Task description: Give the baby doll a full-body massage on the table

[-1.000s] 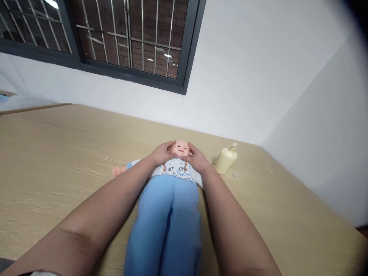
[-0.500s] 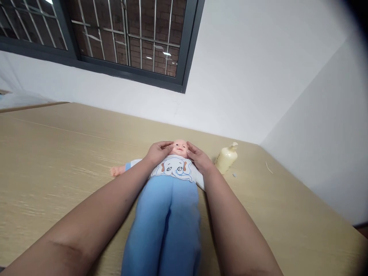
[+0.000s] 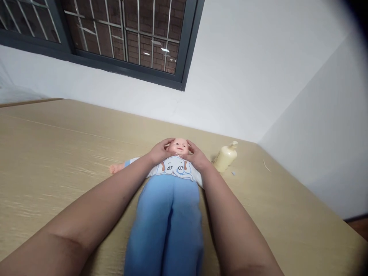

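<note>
A baby doll (image 3: 166, 207) lies on its back, head away from me, in a white top with an elephant face and blue trousers. My left hand (image 3: 160, 152) cups the left side of the doll's head (image 3: 179, 146), its thumb near the chin. On the other side, my right hand (image 3: 197, 156) curves around the head, its thumb also by the chin. The hands' far fingers are partly hidden behind the head. One bare doll hand (image 3: 116, 168) sticks out beyond my left forearm; the other is out of sight.
A cream pump bottle (image 3: 225, 158) stands to the right of the doll on the wooden tabletop (image 3: 57, 161). Near it lie a small bluish scrap (image 3: 233, 173) and a thin pale strip (image 3: 266, 166). Behind are a white wall (image 3: 230, 69) and a barred window (image 3: 123, 34).
Both thumbs have slid down from the doll's cheeks to its chin, and more of its face shows. The head has turned slightly. The bottle stays in place.
</note>
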A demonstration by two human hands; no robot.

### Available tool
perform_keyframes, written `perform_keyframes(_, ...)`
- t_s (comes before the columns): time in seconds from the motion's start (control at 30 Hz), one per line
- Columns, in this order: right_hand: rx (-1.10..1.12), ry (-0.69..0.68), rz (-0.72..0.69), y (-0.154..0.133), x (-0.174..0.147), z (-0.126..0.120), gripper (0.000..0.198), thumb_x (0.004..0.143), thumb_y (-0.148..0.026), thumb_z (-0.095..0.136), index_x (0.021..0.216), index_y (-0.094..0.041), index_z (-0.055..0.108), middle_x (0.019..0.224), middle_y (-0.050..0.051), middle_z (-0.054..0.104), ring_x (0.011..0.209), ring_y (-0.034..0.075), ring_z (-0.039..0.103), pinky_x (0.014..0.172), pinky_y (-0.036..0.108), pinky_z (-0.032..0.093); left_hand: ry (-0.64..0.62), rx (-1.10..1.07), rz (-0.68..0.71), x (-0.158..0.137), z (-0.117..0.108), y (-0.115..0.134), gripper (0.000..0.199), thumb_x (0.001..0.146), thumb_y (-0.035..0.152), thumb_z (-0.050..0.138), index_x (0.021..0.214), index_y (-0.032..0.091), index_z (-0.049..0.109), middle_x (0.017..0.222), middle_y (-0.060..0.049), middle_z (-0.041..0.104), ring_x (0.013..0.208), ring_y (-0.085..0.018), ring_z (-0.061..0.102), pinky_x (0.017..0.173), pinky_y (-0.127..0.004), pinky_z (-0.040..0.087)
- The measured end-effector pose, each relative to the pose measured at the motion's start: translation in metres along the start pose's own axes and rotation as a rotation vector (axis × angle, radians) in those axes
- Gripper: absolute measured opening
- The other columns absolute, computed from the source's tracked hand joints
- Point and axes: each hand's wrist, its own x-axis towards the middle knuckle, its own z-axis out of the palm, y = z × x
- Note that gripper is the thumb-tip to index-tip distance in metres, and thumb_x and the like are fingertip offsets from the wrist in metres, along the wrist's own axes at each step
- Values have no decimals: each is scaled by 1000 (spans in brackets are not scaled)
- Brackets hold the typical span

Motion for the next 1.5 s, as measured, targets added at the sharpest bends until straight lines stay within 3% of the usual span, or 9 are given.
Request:
perform_keyframes(0.13,162,-53,24,8,5,-9,104,61,-23,88,152,-27,38,159,10,39,141,29,47,111,45,46,-46,-203,-76,-1,-4,2,86,54,24,90,134,21,58,134,-15,64,116,-33,65,93,-43,56)
perform_keyframes(0.3,297,-47,76,8,6,-8,92,65,-19,80,149,-24,42,147,11,55,128,31,59,108,49,48,-43,-243,-104,-4,-3,8,71,62,27,84,129,20,61,131,-14,66,109,-32,69,91,-44,57)
perform_keyframes(0.4,234,16,76,7,6,-5,88,70,-29,80,149,-23,41,143,12,58,126,31,61,106,49,50,-22,-211,-97,-5,0,11,74,62,29,85,131,22,58,137,-13,61,115,-32,66,94,-43,55)
perform_keyframes(0.6,-36,-8,22,-2,0,3,93,63,-38,90,145,-29,46,142,11,58,120,32,63,97,45,55,-23,-74,-113,-6,4,16,95,53,28,91,140,25,51,135,-13,61,121,-34,61,94,-43,55)
perform_keyframes(0.8,-62,-42,-27,-8,-3,6,84,64,-37,88,140,-30,53,140,9,60,120,32,63,94,43,56,-4,-7,-125,-7,6,21,93,55,27,88,140,26,50,133,-12,61,124,-34,58,96,-43,52)
perform_keyframes(1.07,231,-62,75,8,6,-7,101,59,-15,81,150,-24,40,139,11,61,117,31,65,102,47,52,-42,-136,-120,-4,4,17,80,60,29,77,137,22,54,126,-13,67,109,-32,67,89,-42,55)
perform_keyframes(1.2,321,-40,117,9,6,-9,99,63,-22,80,152,-22,36,133,13,65,112,31,68,102,49,52,-60,-170,-129,-1,1,13,75,63,31,74,135,21,55,118,-14,70,103,-32,70,86,-43,56)
perform_keyframes(1.3,270,-31,70,8,4,-5,96,68,-32,83,151,-22,37,136,13,63,116,31,66,102,49,52,-46,-139,-114,-2,2,14,81,58,30,83,134,23,55,129,-14,65,109,-33,68,89,-43,56)
perform_keyframes(1.5,-23,-11,17,0,1,1,103,61,-37,91,150,-28,40,145,11,56,125,32,60,101,45,53,-9,14,-110,-5,4,17,95,54,28,90,140,25,50,129,-13,62,119,-35,61,95,-45,53)
